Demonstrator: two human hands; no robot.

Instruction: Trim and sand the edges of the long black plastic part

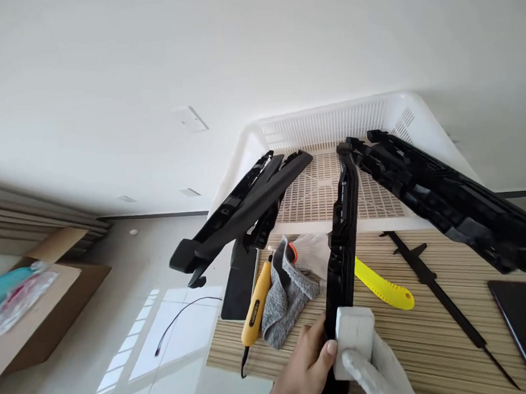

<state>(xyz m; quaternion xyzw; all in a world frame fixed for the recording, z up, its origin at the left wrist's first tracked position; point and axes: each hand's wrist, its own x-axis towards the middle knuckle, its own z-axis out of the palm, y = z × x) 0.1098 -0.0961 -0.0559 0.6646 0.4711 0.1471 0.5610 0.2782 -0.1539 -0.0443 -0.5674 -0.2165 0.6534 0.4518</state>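
Observation:
A long black plastic trim piece (340, 239) stretches from the front of the table to the white basket, its ribbed side showing. My left hand (308, 362), bare, is wrapped round its near end, thumb on top. In my right hand (377, 372), which wears a white glove, is a white rectangular block (356, 334) pinched by the thumb and held against the trim piece's right side. The left thumb tip is close to the block's left edge. What lies under the block is hidden. Left of the trim piece is a grey cloth (290, 300), with a whitish glove (314, 253) behind it.
More black trim pieces rest across the white basket (412, 99), to the left (241, 213) and right (443, 199). On the striped table (418, 348) lie a yellow corded tool (257, 305), a yellow handle (384, 283), a black caliper (431, 278) and two phones (240, 285). An open carton (50, 308) stands left.

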